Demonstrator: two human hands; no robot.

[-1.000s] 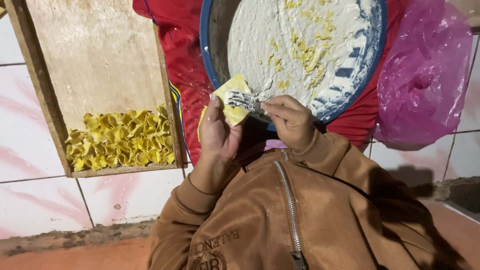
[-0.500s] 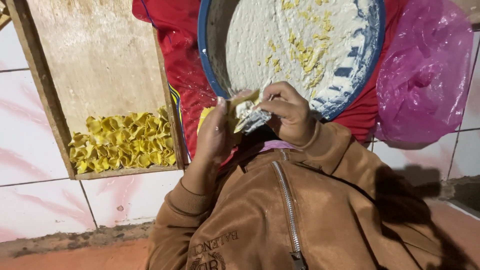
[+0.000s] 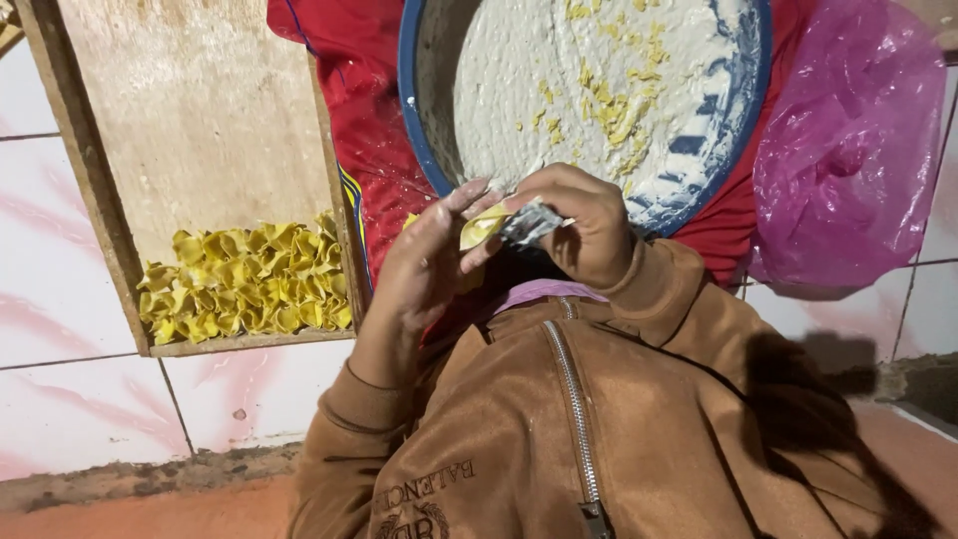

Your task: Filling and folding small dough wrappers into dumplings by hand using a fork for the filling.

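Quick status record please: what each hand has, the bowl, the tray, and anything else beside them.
left hand: cups a yellow wrapper, fingers folding around it
right hand: holds a small filling-coated tool against the wrapper
bowl: blue rim, pale paste inside with yellow scraps
wooden tray: folded yellow dumplings packed in rows at its near end, far part bare
red cloth: under the bowl
pink plastic bag: right of the bowl
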